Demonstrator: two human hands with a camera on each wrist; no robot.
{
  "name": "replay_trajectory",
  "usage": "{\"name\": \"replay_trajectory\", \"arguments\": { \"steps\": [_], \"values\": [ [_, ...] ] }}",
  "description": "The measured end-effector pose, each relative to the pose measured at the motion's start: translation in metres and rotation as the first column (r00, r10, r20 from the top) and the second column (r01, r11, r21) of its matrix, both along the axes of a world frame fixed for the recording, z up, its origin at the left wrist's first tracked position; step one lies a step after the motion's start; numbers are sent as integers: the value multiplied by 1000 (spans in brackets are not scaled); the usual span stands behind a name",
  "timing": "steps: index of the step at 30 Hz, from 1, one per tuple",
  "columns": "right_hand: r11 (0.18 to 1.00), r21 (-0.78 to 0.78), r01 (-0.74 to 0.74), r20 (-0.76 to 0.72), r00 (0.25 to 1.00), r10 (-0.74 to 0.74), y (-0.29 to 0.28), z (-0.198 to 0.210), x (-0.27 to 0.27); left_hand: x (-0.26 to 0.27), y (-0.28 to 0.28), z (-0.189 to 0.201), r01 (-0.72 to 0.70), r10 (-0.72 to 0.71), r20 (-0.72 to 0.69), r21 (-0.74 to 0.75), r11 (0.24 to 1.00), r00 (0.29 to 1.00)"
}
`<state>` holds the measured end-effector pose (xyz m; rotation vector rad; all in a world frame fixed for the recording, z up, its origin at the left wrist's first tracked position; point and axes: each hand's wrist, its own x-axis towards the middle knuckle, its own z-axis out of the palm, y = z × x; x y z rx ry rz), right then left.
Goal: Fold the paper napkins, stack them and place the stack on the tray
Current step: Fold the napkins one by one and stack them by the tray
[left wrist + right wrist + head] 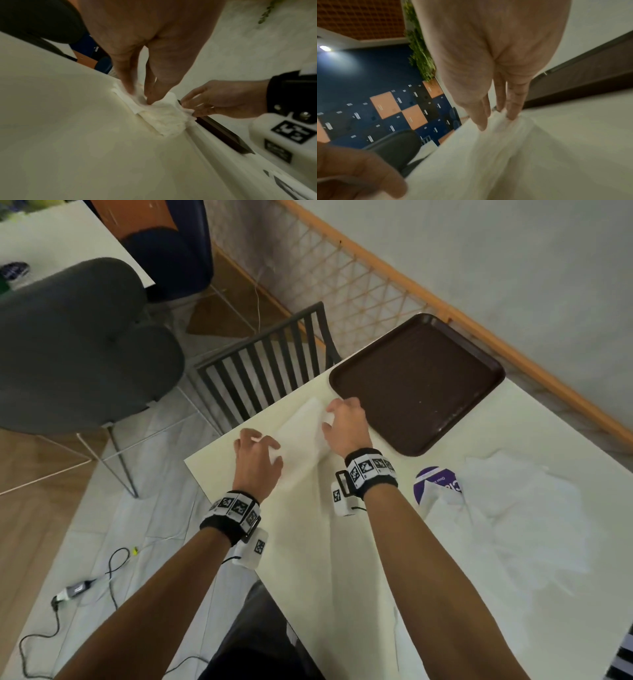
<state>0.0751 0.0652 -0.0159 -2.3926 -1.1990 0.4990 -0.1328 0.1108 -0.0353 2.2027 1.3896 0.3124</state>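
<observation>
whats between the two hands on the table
The white paper napkin, partly folded, spans the gap between the left hand and the right hand; both hands touch it. The head view shows this best.

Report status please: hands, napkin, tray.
Left hand presses napkin flat; right hand pinches its far edge. Tray bare, beside napkin. Nothing in the way.

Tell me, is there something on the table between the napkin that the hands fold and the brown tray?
Nothing visible stands between them. The napkin lies on the table directly beside the tray, and the strip of table between them looks bare. The right hand holds the napkin's edge on that side; the left hand presses its near end.
</observation>
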Motion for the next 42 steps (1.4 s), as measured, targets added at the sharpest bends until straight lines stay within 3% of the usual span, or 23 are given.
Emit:
{"name": "replay_trajectory", "arguments": {
  "steps": [2, 4, 8, 13, 18, 22, 27, 30, 33, 35, 38, 42],
  "values": [
    [996, 88, 33, -9, 999, -33, -25, 18, -1, 0, -14, 5, 19, -18, -4, 116, 993, 1000],
    [982, 179, 61, -56, 997, -52, -61, 33, 1, 3, -35, 13, 53, -65, 82, 137, 989, 995],
    [953, 297, 61, -116, 993, -27, -154, 41, 11, 17, -95, 22, 209, -186, 231, -76, 975, 955],
    [987, 57, 149, -90, 986, -143, -275, 23, 36, 49, -174, 7, 417, -364, 245, -216, 883, 898],
    [923, -97, 373, 18, 928, -373, -368, -3, 33, 98, -220, 1, 444, -403, 189, -331, 832, 896],
    [911, -179, 371, 24, 928, -373, -389, -20, 9, 123, -235, 7, 409, -393, 121, -373, 833, 911],
    [894, -155, 420, 107, 907, -408, -389, -29, -4, 134, -241, 18, 415, -407, 86, -259, 872, 909],
    [889, -159, 430, 93, 903, -420, -387, -30, -5, 136, -243, 22, 442, -419, 140, -238, 865, 897],
    [883, -70, 464, 37, 886, -462, -390, -27, -8, 133, -242, 29, 506, -434, 302, -228, 832, 849],
    [851, 92, 517, -35, 856, -517, -392, -18, -11, 125, -242, 43, 518, -394, 409, -253, 818, 823],
    [726, 288, 625, -263, 780, -568, -390, 8, -20, 109, -236, 68, 504, -271, 552, -327, 800, 789],
    [688, 227, 689, -597, 657, -461, -382, 40, -26, 88, -227, 99, 473, -106, 669, -395, 788, 736]
  ]
}}
